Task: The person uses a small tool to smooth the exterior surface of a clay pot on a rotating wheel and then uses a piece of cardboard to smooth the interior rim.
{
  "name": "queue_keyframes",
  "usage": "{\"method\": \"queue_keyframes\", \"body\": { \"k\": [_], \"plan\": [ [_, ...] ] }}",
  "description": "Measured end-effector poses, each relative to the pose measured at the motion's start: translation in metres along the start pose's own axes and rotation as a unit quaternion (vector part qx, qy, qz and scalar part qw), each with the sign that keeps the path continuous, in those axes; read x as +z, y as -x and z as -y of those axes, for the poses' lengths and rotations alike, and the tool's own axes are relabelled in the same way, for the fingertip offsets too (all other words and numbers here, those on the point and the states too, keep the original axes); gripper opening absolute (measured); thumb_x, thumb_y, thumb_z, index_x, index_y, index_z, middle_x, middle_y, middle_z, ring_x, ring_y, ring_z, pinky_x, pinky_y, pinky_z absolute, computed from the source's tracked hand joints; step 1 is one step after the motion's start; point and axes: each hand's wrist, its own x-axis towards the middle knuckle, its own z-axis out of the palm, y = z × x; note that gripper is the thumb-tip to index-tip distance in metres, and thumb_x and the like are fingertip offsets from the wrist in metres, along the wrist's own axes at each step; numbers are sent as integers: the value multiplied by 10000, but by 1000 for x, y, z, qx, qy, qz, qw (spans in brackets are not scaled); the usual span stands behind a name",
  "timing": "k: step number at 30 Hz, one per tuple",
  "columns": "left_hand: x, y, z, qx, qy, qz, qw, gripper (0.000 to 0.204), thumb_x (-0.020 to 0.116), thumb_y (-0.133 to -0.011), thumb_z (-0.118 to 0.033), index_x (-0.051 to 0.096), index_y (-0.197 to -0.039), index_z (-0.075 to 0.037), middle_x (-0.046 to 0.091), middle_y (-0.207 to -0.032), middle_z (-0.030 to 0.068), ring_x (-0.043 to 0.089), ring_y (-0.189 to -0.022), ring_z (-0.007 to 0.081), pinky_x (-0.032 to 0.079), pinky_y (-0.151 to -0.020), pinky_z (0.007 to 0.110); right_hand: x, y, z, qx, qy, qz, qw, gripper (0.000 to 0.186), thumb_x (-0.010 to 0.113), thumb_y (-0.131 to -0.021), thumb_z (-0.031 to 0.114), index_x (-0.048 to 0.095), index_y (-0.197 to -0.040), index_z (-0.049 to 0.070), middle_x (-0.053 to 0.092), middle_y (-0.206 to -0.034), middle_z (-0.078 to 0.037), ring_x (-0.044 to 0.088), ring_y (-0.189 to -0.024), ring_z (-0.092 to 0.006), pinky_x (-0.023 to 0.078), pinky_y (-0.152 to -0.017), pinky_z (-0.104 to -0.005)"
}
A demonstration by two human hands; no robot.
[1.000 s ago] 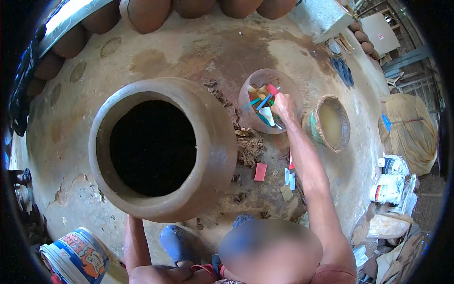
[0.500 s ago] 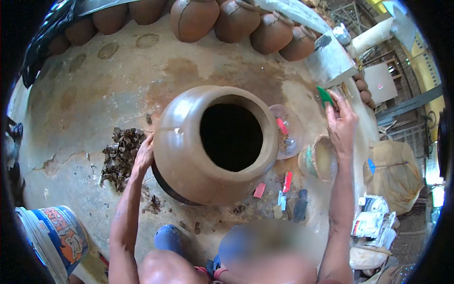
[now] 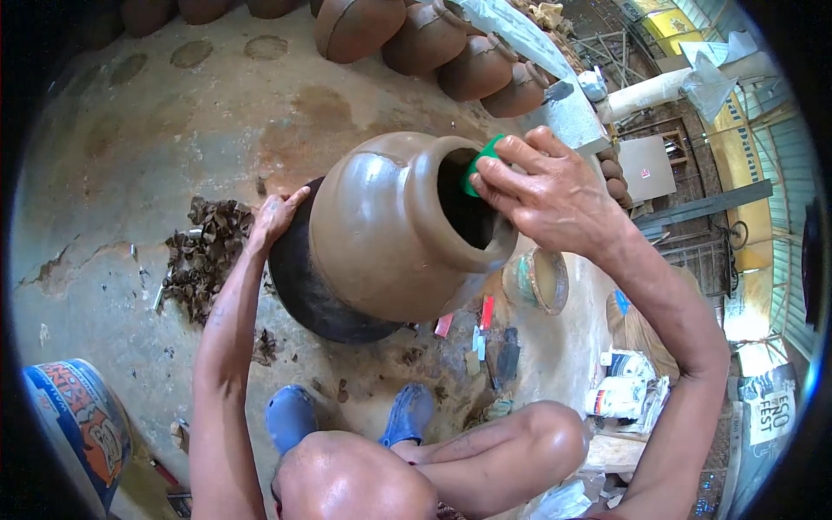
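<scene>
One curved green plastic-looking scraper [image 3: 484, 166], held well clear of the pot a moment ago, now sits at the mouth of the round-bellied, wet-looking brown clay pot [image 3: 377, 230], just left of and below the right grip [image 3: 559, 195], so the work seems to have turned to the rim or inner wall. That grip pinches the scraper in bent fingers, its elbow crooked outward; the left grip [image 3: 276, 218] reaches the rim of the black round base [image 3: 325, 303], though whether its fingers clasp it cannot be told.
</scene>
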Motion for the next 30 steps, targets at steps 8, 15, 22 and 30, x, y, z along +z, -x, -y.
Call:
{"method": "queue_keyframes", "body": {
  "k": [8, 15, 22, 30],
  "plan": [
    [62, 190, 40, -91, 177, -206, 958, 621, 564, -1018, -546, 611, -1107, 67, 674, -862, 191, 702, -853, 333, 528, -743, 460, -20, -15, 2, 34, -50, 157, 986, 129, 683, -775, 191, 756, -735, 93, 687, -994, -33, 637, -1036, -214, 501, -914, -369],
    [61, 235, 20, -217, 325, -61, 918, 833, 720, -924, -542, 389, -1469, -6, 635, -964, 100, 658, -680, 139, 497, -503, 260, -13, -23, 3, 89, -127, 222, 963, 92, 663, -738, 92, 730, -742, 29, 700, -934, -111, 690, -961, -315, 592, -797, -441],
    [66, 159, 20, -186, 89, -243, 948, 794, 526, -1008, -611, 532, -1380, 90, 627, -1321, 274, 599, -1237, 340, 440, -1049, 418, -9, -30, 9, 102, -147, 222, 958, 121, 638, -755, 80, 730, -740, 2, 734, -883, -187, 731, -847, -368, 596, -758, -459],
    [72, 227, 19, -203, 299, -37, 932, 938, 654, -916, -650, 357, -1512, 11, 632, -1096, 154, 610, -643, 176, 496, -527, 283, -17, -31, 10, 106, -200, 258, 939, 97, 658, -732, 91, 707, -717, 8, 701, -738, -210, 708, -731, -391, 570, -671, -467]
  ]
}}
